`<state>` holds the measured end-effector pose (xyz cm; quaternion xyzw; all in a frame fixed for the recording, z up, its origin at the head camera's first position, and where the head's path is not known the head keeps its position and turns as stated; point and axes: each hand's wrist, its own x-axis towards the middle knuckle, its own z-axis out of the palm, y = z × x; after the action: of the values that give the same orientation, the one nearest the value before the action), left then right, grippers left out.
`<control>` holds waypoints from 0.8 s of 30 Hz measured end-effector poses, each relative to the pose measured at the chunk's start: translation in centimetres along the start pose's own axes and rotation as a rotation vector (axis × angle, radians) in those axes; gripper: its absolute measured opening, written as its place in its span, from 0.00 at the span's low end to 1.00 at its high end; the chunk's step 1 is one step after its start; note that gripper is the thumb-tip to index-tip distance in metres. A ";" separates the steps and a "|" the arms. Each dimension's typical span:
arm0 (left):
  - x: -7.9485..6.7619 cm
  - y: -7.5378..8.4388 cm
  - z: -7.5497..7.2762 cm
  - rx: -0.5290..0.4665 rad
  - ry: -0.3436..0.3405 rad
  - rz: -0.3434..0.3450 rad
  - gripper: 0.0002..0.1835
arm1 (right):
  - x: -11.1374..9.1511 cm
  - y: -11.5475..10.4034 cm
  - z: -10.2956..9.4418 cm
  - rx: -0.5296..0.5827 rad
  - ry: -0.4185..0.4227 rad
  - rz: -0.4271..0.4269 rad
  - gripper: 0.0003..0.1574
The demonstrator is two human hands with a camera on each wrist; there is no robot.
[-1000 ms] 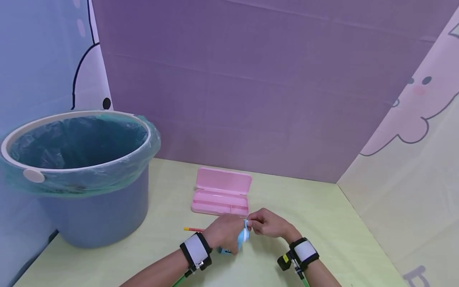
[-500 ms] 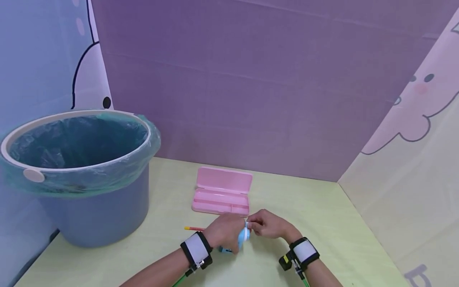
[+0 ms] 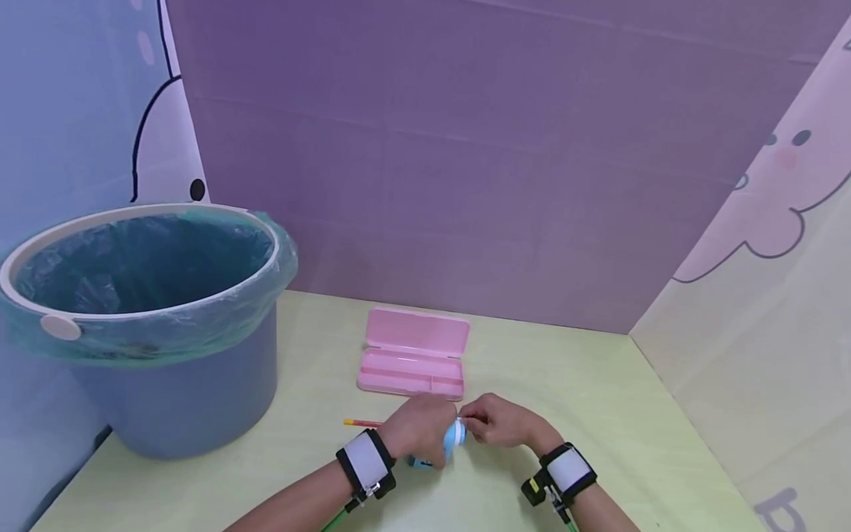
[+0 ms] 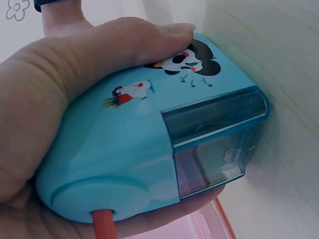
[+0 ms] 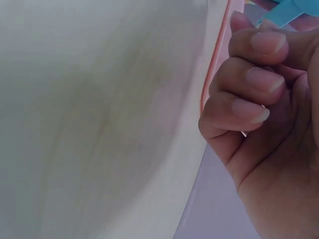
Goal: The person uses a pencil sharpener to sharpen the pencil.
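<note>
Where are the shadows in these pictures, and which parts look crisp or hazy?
Head view: fairly even light, a soft shadow on the table below the right hand; left wrist view: cool, dim tint, the blue sharpener fairly crisp; right wrist view: a broad, dim shadow over the hazy table, that hand crisper.

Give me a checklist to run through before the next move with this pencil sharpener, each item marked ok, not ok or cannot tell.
1. Sharpener held: ok. The left-hand grip wraps the pencil sharpener, thumb on top.
2. Pencil inserted: ok. The red shaft of the pencil enters the round opening.
3. Crank held: ok. The right-hand grip has its fingertips at the end of the crank handle.
4. Shavings drawer shut: ok. It looks seated in the body.
5. Pencil point sharp: cannot tell. It is hidden inside.
6. Pencil case open: ok. Its lid is raised.
</note>
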<state>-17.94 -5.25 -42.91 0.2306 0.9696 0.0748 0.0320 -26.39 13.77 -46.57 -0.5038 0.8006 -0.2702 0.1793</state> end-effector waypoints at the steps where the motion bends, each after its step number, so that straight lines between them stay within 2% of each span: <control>1: 0.0 0.0 0.1 -0.002 0.000 -0.002 0.22 | 0.0 -0.1 0.1 -0.001 -0.003 -0.003 0.13; 8: -0.1 0.0 0.2 -0.050 0.010 -0.002 0.21 | -0.3 -0.4 1.0 0.019 -0.019 0.021 0.14; 15: -0.1 0.0 0.0 -0.052 0.014 -0.008 0.20 | -0.4 -0.6 1.3 -0.006 0.005 0.007 0.14; 24: -0.1 0.1 0.1 -0.045 -0.003 -0.020 0.20 | -0.6 -0.8 1.6 0.020 -0.005 0.026 0.14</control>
<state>-17.83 -5.21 -43.02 0.2201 0.9699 0.0958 0.0396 -24.66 13.65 -47.33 -0.4923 0.8038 -0.2748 0.1899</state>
